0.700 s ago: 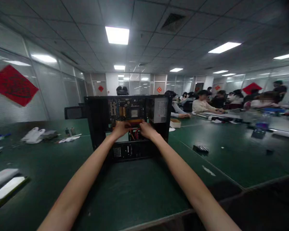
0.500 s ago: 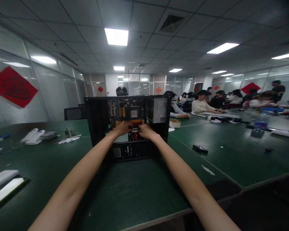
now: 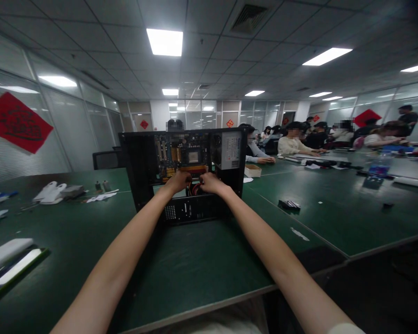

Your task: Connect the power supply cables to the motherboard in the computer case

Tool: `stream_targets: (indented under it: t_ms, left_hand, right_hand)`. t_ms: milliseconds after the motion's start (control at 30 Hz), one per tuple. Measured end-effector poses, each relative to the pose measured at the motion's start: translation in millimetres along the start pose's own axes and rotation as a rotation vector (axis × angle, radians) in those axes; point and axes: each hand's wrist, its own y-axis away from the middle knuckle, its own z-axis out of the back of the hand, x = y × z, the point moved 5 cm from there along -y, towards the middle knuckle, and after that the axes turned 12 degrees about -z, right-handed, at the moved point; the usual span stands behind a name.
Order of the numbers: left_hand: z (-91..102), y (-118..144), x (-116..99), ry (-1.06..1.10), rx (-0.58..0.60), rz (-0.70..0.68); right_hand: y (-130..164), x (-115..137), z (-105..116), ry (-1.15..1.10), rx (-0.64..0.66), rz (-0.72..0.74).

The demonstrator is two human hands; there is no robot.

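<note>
While the open case (image 3: 142, 171) stands upright on the green table (image 3: 195, 269), I've got both hands inside it: left hand (image 3: 179, 180) and right hand (image 3: 211, 182) curled at the red cables (image 3: 195, 189) under the motherboard (image 3: 181, 155); what they pinch, can't tell.

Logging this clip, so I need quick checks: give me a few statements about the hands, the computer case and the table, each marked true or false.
1. Both hands reach into the open case. True.
2. The left hand and right hand are close together, by red cables. True.
3. The case lies flat with its lid on. False: it stands open, with the board showing.
4. The table is white. False: it is dark green.
5. Other people sit at the tables on the right. True.
</note>
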Motion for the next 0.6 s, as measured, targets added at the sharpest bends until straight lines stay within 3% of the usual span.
stream_targets:
  t_ms: [600]
  left_hand:
    - [8.9,4.3,-8.5,-0.168,0.036,0.066]
  right_hand:
    - [-3.5,-2.8,-4.7,-0.018,0.019,-0.022]
